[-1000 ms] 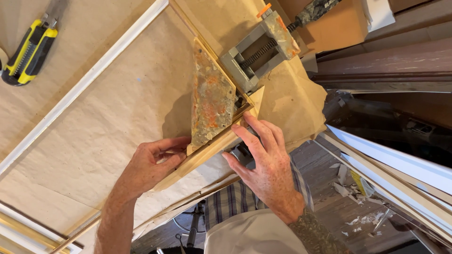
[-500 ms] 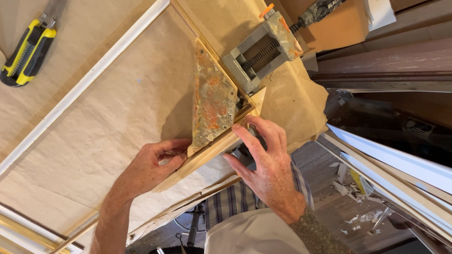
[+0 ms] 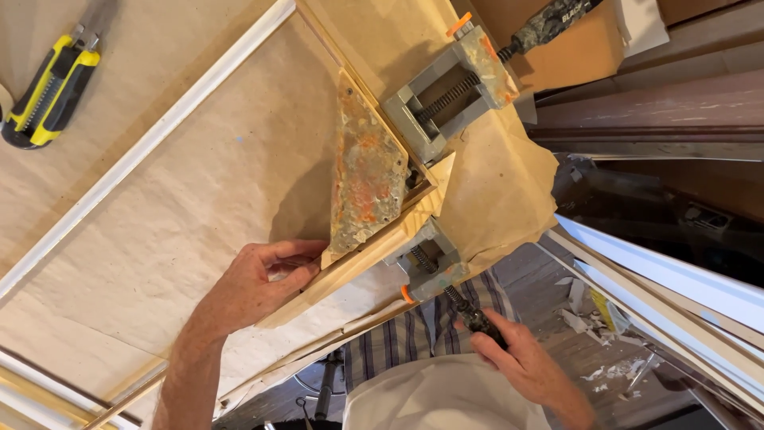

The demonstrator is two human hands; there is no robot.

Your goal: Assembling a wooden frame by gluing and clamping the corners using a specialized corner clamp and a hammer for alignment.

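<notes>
A corner clamp (image 3: 398,171) is set at the edge of the bench (image 3: 183,207), which is covered with brown paper. Its rusty triangular plate (image 3: 366,171) points its narrow tip up and away from the person, with its long axis running from lower left to upper right. Two grey screw vises are joined to it: the upper vise (image 3: 450,91) lies along a diagonal toward the upper right, ending in a dark handle (image 3: 549,20), and the lower vise (image 3: 426,259) points down and to the right, over the bench edge. A light wooden strip (image 3: 350,267) is held under the plate's lower edge, its long axis sloping from lower left up to the right.

The left hand (image 3: 255,283) is laid on the lower left end of the wooden strip, fingers curled over it and pressed against it, just beside the plate's bottom corner. The right hand (image 3: 521,358) is closed around the dark screw handle (image 3: 473,318) of the lower vise, below and to the right of the plate. The hands are well apart.

A yellow and black utility knife (image 3: 52,87) lies at the far left of the bench, well apart from both hands. A brown cardboard box (image 3: 581,52) sits at the upper right, behind the upper vise
</notes>
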